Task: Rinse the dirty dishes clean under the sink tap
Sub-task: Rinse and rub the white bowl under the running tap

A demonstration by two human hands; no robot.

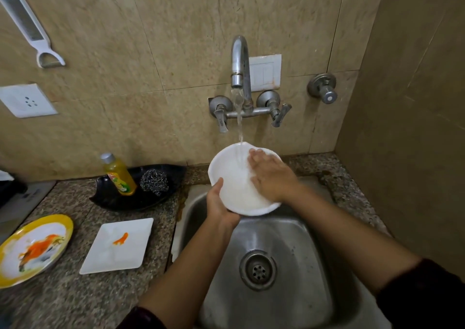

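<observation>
Left of the sink point(289, 303), a stained yellow-rimmed plate point(35, 250) and a square plate point(118, 246) lie on the table point(75, 303). Above the sink, your left hand point(219, 202) grips the white bowl point(236, 180) at its rim. Your right hand point(271, 175) presses flat inside it, beneath the running tap point(240, 61).

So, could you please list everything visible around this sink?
round white plate: one, white, held under the tap
curved steel tap: one, grey, wall-mounted, running
steel sink: one, grey, below the plate
square white plate: one, white, orange-smeared, counter left of sink
yellow-rimmed round plate: one, orange-stained, far left counter
black oval tray: one, black, counter against the wall
yellow soap bottle: one, yellow, on the tray
steel wool scrubber: one, grey, on the tray
white grater: one, white, wall upper left
hands: two; left hand grips the plate's rim, right hand lies flat on it
</observation>
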